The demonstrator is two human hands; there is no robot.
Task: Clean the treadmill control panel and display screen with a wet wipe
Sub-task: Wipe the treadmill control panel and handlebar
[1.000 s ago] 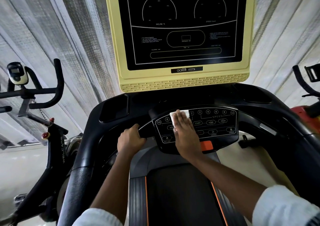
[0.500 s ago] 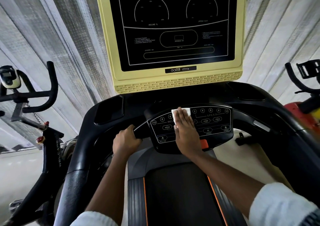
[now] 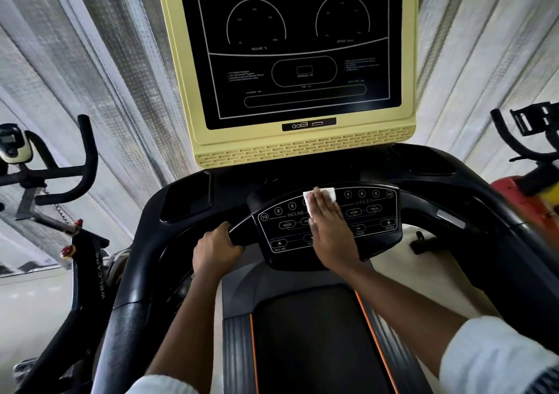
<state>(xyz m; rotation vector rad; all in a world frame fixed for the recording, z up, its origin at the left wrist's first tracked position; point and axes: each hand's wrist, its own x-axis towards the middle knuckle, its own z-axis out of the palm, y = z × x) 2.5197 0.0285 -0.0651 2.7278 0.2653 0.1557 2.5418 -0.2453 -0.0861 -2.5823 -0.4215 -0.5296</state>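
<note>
The black control panel [image 3: 375, 221] with white INCLINE and SPEED buttons sits at the middle of the treadmill console. My right hand [image 3: 331, 230] lies flat on the panel's centre, its straight fingers pressing a white wet wipe [image 3: 331, 194] against the upper button row. Only the wipe's top edge and corners show past my fingertips. My left hand [image 3: 216, 250] grips the black handlebar [image 3: 239, 232] just left of the panel. Above stands the dark display screen [image 3: 290, 49] in a yellow frame [image 3: 302, 151], untouched.
The treadmill belt [image 3: 308, 339] with orange side stripes runs below. An exercise bike [image 3: 75, 242] stands on the left, and another machine with a red body [image 3: 526, 200] on the right. Black console pockets [image 3: 187, 194] flank the display's base. A pale curtain hangs behind.
My right hand has slid the wipe rightward along the panel's upper button row, uncovering more of the INCLINE side. My left hand has kept its grip on the handlebar.
</note>
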